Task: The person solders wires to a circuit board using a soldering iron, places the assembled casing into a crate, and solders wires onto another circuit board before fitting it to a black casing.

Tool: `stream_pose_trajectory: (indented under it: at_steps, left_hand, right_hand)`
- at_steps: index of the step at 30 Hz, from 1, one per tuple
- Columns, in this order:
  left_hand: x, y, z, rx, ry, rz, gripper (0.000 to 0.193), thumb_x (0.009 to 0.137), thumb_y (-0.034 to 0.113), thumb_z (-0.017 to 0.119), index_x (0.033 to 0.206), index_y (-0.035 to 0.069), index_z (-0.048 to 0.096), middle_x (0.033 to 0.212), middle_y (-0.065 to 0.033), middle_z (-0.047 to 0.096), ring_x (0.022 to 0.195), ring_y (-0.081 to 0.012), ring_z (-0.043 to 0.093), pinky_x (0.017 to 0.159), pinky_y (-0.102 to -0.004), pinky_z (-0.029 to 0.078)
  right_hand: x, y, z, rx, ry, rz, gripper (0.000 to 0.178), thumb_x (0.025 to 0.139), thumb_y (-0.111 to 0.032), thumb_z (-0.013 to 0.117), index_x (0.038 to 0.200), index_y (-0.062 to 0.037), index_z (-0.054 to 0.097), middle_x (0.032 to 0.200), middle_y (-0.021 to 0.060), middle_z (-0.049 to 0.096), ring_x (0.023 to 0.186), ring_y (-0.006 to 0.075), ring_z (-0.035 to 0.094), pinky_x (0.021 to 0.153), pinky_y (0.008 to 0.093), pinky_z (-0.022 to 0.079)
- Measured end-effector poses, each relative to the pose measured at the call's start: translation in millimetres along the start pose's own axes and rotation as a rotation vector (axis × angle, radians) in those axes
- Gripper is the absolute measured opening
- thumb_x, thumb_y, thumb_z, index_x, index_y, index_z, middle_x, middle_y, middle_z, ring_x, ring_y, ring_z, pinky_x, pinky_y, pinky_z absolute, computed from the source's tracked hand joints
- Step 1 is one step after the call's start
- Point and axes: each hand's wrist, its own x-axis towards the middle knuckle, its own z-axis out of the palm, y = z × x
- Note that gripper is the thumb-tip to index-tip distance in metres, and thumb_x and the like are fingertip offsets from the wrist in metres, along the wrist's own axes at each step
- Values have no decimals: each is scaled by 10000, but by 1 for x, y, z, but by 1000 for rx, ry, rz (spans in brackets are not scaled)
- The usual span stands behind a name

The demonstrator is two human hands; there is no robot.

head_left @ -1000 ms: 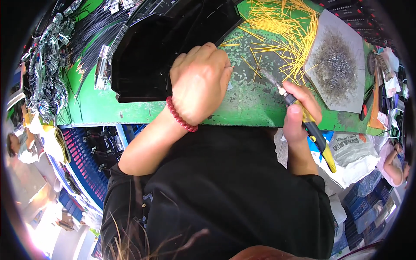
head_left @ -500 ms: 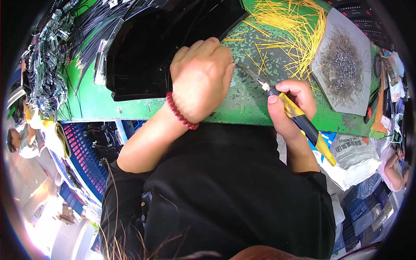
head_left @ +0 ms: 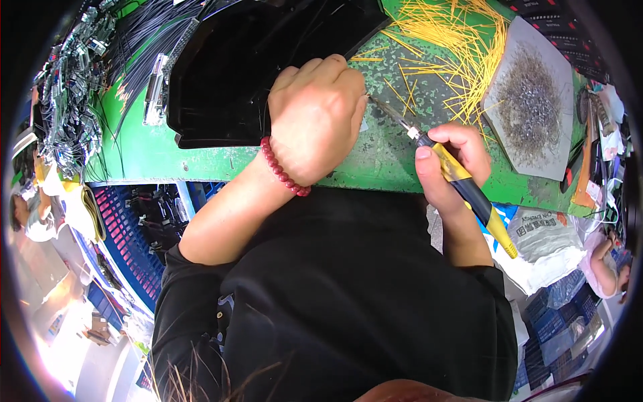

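Hands: right (head_left: 447, 161) grips soldering iron (head_left: 462, 184), left (head_left: 315, 120) perhaps hiding its work.

2 hands (head_left: 315, 120), 1 soldering iron (head_left: 462, 181)

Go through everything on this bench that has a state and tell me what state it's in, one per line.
left hand: curled shut, knuckles up, resting on the green bench
right hand: closed around the tool's handle
yellow-and-black tool: held slanted, metal tip pointing at the left hand
yellow wires: loose, scattered
grey sheet: flat, heaped with small metal bits
black tray: lying flat
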Motion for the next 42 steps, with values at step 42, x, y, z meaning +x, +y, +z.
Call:
stream_pose_trajectory:
  at_steps: [42]
  left_hand:
    - [-15, 4, -44, -351, -23, -147, 88, 781, 100, 687, 756, 52, 618, 733, -82, 581, 705, -289, 596, 655, -391, 470]
  right_hand:
    - [44, -25, 40, 51, -89, -197, 452, 697, 85, 725, 1111, -45, 596, 923, 116, 687, 770, 201, 690, 667, 284, 540]
